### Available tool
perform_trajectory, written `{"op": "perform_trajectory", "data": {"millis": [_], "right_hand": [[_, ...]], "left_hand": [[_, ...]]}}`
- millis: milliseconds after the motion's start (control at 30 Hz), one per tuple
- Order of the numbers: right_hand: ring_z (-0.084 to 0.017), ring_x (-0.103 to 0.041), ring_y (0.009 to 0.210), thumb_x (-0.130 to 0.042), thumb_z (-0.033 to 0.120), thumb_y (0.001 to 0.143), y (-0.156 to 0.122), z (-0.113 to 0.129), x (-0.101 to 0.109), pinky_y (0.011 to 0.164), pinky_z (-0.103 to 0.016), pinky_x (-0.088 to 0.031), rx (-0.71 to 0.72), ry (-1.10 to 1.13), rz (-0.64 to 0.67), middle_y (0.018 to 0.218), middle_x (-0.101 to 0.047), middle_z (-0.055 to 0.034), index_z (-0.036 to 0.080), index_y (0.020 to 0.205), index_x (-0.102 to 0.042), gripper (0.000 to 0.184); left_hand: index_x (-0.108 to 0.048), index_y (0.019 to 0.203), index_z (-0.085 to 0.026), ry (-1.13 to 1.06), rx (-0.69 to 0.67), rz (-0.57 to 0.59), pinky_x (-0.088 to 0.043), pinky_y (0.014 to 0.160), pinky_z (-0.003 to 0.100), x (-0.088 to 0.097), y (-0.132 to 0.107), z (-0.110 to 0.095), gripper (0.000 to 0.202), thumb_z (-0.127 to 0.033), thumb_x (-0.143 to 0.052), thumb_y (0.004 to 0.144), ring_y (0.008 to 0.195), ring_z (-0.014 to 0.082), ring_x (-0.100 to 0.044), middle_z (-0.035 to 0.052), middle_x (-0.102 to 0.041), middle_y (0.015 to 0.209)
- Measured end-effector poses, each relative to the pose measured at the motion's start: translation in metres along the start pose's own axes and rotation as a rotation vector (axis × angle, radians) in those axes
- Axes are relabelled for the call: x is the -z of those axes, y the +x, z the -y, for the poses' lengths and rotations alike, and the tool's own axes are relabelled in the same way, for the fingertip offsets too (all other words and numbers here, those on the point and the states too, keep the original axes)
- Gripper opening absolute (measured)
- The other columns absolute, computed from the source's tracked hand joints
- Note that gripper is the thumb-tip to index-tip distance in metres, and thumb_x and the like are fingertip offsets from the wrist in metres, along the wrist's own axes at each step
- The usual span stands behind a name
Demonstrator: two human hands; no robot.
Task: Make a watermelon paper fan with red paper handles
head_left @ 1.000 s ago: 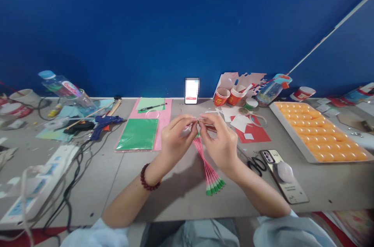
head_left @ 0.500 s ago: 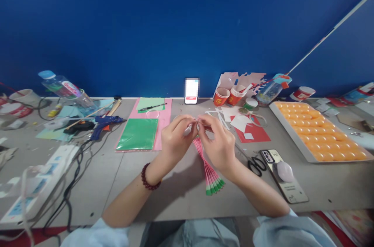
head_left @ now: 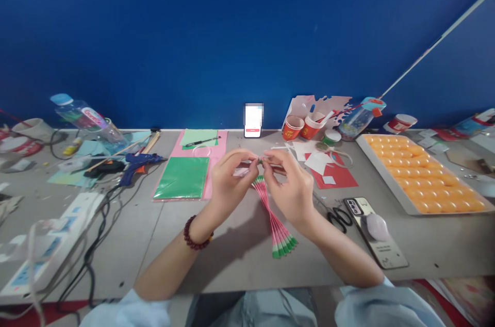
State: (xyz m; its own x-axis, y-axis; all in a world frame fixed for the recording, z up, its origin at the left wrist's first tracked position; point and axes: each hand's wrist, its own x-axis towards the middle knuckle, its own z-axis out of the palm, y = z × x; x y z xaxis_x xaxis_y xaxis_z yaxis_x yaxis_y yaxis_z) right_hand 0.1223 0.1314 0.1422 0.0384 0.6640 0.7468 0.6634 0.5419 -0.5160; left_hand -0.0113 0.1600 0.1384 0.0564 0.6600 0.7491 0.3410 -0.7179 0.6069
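Note:
Above the middle of the table, my left hand (head_left: 231, 177) and my right hand (head_left: 291, 182) meet fingertip to fingertip. Both pinch at a tiny dark-green bit between them, too small and covered to name. A bead bracelet (head_left: 195, 234) circles my left wrist. Below my hands lies a pleated paper fan (head_left: 270, 213), pink with white and green ends, narrow at its middle and spread at both ends. Its upper end sits just under my fingertips; I cannot tell whether they touch it. Black-handled scissors (head_left: 339, 219) lie right of my right wrist, their blades partly hidden.
A phone (head_left: 253, 120) stands against the blue wall. Left are a green paper pack (head_left: 181, 177), a blue glue gun (head_left: 139, 164) and a power strip (head_left: 54, 244). Right are paper cups (head_left: 293, 128), red paper (head_left: 336, 176), another phone (head_left: 381, 244) and a tray of orange balls (head_left: 410, 203).
My fingertips have shifted slightly, and a green bit now shows between them. The fan's upper green end is more exposed beneath my hands. The fan itself has stayed put.

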Motion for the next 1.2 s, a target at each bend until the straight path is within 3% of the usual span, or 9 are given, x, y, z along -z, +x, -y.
{"op": "perform_trajectory", "data": {"millis": [500, 1200], "right_hand": [[-0.015, -0.067, 0.074, -0.050, 0.013, 0.087, -0.0014, 0.0009, -0.0006, 0.068, -0.026, -0.055, 0.060, -0.116, -0.023, 0.086, -0.070, -0.0017, 0.025, 0.103, -0.058, 0.022], [-0.013, -0.066, 0.073, -0.050, 0.013, 0.087, -0.0031, 0.0005, -0.0015, 0.071, -0.024, -0.053, 0.069, -0.126, -0.009, 0.086, -0.070, -0.0011, 0.024, 0.104, -0.059, 0.022]], "left_hand": [[-0.065, 0.087, -0.018, 0.024, -0.059, 0.017, -0.060, 0.069, 0.027, -0.0020, -0.0017, 0.0004, 0.009, -0.012, -0.063, 0.079, 0.079, 0.0136, -0.065, 0.0041, -0.068, 0.086], [-0.062, 0.082, -0.018, 0.067, -0.064, 0.004, -0.059, 0.063, 0.023, -0.0041, -0.0026, 0.0013, 0.004, -0.014, -0.061, 0.080, 0.075, 0.0119, -0.064, 0.0032, -0.066, 0.084]]}}
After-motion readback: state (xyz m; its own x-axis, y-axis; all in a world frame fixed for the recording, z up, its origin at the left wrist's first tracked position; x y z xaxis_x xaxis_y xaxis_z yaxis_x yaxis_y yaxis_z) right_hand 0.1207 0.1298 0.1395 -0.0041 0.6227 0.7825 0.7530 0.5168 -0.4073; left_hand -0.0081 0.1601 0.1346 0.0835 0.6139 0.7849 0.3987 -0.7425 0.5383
